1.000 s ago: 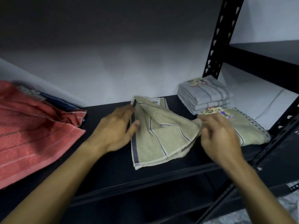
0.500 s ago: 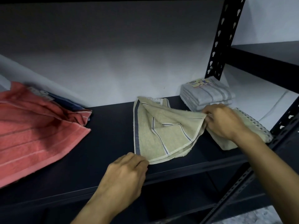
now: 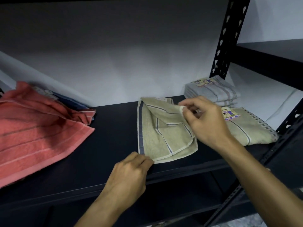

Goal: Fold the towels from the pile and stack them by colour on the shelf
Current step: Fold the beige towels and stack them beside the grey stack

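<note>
Risks at this step, judged from the present layout. The beige towel (image 3: 165,133) lies part-folded on the dark shelf (image 3: 114,128), its near edge close to the shelf's front lip. If the right hand (image 3: 208,122) lets go of the raised corner early, the upper layer is likely to fall askew and the edges will not line up. If the left hand (image 3: 129,174) pulls its corner toward the person, the towel could slide over the lip and drop. The right forearm crosses above the folded beige towel (image 3: 250,130) just to the right; a sweep of the wrist could disturb it, and also the grey towel stack (image 3: 213,92) behind it.

Fingers. The right thumb and fingertips (image 3: 188,107) are pressed together, pinching a pale hemmed corner held above the towel's far right part; the other fingers are curled. The left fingers (image 3: 144,162) are curled tight at the towel's near left corner. They appear to pinch the hem, but the contact itself is hidden beneath the knuckles.

Elsewhere: the unfolded red towel (image 3: 37,133) lies at the left of the same shelf, well apart, with a dark blue towel (image 3: 72,102) showing behind it.
</note>
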Demonstrator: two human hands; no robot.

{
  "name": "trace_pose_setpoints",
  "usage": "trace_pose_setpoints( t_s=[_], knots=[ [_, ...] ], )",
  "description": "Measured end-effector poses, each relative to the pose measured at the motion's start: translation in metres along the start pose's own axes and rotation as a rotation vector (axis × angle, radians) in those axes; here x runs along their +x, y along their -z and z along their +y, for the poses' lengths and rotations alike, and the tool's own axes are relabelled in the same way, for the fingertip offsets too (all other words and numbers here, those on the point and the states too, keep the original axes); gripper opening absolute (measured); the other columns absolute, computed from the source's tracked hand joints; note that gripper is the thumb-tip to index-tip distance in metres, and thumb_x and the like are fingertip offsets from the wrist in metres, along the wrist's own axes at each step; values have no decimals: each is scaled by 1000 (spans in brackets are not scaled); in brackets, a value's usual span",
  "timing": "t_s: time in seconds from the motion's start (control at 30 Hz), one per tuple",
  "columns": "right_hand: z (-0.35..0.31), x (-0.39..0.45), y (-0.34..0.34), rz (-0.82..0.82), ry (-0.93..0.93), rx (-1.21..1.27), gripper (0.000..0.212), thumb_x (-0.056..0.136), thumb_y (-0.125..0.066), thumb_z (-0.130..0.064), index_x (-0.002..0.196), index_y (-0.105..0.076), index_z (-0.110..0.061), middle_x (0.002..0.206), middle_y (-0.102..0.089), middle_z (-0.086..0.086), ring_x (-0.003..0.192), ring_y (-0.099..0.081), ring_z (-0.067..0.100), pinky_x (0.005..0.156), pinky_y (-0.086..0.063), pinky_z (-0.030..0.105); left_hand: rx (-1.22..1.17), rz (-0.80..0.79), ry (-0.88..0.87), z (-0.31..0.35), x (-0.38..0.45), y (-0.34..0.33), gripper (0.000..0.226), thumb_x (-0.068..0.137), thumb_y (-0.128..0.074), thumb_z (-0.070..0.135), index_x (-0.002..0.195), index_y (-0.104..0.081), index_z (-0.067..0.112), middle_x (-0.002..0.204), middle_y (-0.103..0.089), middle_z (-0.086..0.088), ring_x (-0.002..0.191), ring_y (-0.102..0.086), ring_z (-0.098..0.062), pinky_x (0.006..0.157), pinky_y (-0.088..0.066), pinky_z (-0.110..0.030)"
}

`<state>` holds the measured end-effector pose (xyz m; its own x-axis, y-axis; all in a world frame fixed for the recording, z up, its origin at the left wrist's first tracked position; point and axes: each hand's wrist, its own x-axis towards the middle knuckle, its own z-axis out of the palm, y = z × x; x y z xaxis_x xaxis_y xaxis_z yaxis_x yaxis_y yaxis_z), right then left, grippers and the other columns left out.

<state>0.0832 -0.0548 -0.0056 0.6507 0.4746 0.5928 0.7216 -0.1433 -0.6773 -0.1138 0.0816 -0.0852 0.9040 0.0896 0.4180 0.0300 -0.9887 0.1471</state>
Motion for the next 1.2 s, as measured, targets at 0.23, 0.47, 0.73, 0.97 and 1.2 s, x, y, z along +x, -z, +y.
trace_pose_setpoints(
  t_s=[0.23,0.47,0.73,0.97,1.2],
  knots=[
    [-18,-49,-55,-94,287,-201,13,88,-64,-20,98,-71,-22,93,-64,-12,87,-57,6,68,-48,22,-148,126,113,-5,-11,-8,31,73,-82,-1,101,-75,11,107,-72,4,96,-69,-9,83,-57,-24],
    [-11,-93,-85,-151,354,-280,11,89,-61,-17,94,-72,-19,87,-65,-10,78,-58,9,54,-51,27,-182,129,165,-10,-28,-9,24,85,-70,19,109,-75,19,119,-68,11,121,-55,-3,99,-47,-17],
    [-17,-92,-89,-78,376,-298,10,88,-64,-15,92,-72,-16,87,-65,-8,76,-60,10,52,-51,26,-277,123,116,-11,-25,-1,31,84,-73,3,112,-71,16,116,-69,11,118,-47,15,108,-34,-11],
    [-18,-93,-101,-56,421,-280,11,86,-65,-9,92,-73,-14,87,-65,-5,74,-60,12,53,-52,28,-281,53,110,-11,-27,4,30,89,-66,0,112,-64,19,105,-65,14,99,-54,13,97,-38,-5],
    [-10,-98,-86,-282,446,-350,18,84,-68,-11,99,-73,-17,92,-64,-9,84,-57,9,55,-45,16,-370,218,252,-13,-42,0,24,88,-66,-1,105,-71,15,127,-62,11,110,-60,9,82,-50,-7]
  ],
)
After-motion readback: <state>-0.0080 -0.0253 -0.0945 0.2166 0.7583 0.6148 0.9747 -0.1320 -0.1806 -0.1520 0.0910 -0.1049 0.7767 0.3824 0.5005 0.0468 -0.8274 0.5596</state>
